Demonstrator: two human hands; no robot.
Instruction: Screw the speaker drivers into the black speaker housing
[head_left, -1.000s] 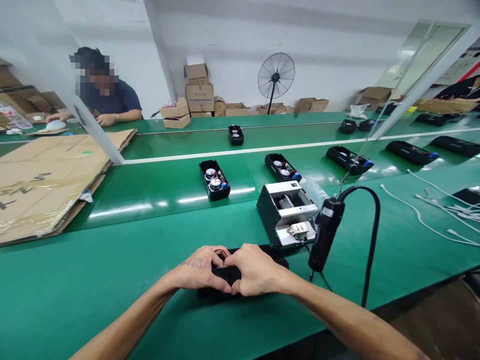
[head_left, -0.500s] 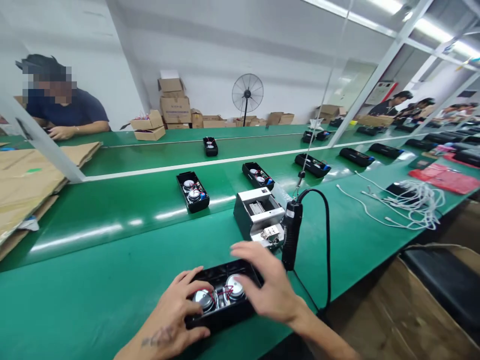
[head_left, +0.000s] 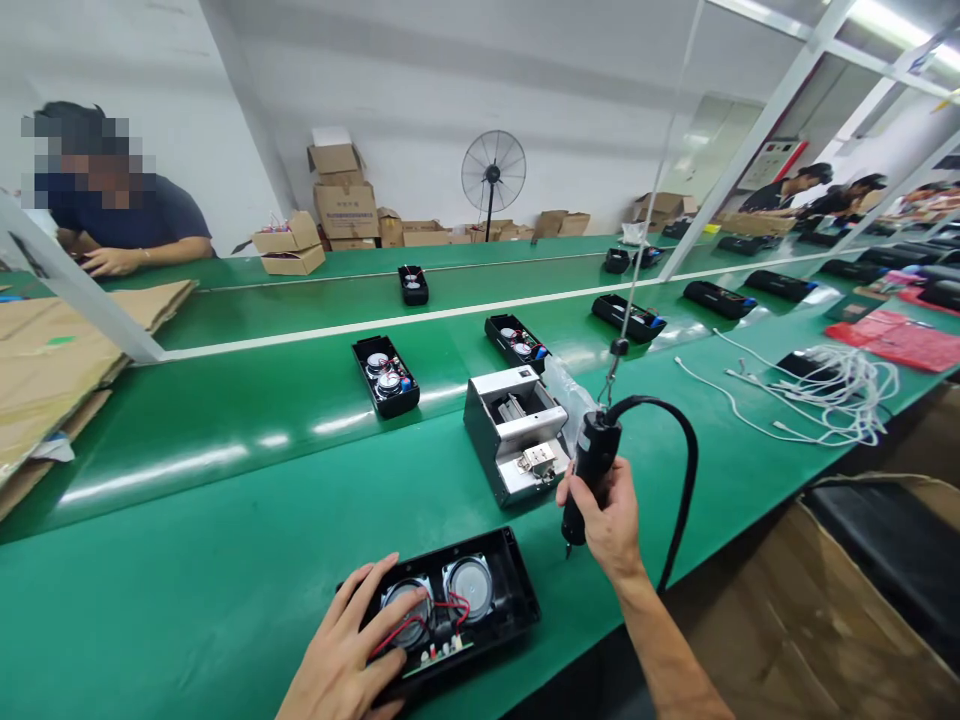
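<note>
The scene is being lit brightly and evenly from overhead tube lights (head_left: 874, 12) at the upper right. Long pale streaks of glare are being thrown across the glossy green counter (head_left: 187, 470). Only faint, soft shadows are being cast. Straight lines are being bowed toward the edges by the wide lens. One face at the left is being pixelated; focus is being kept sharp elsewhere.
</note>
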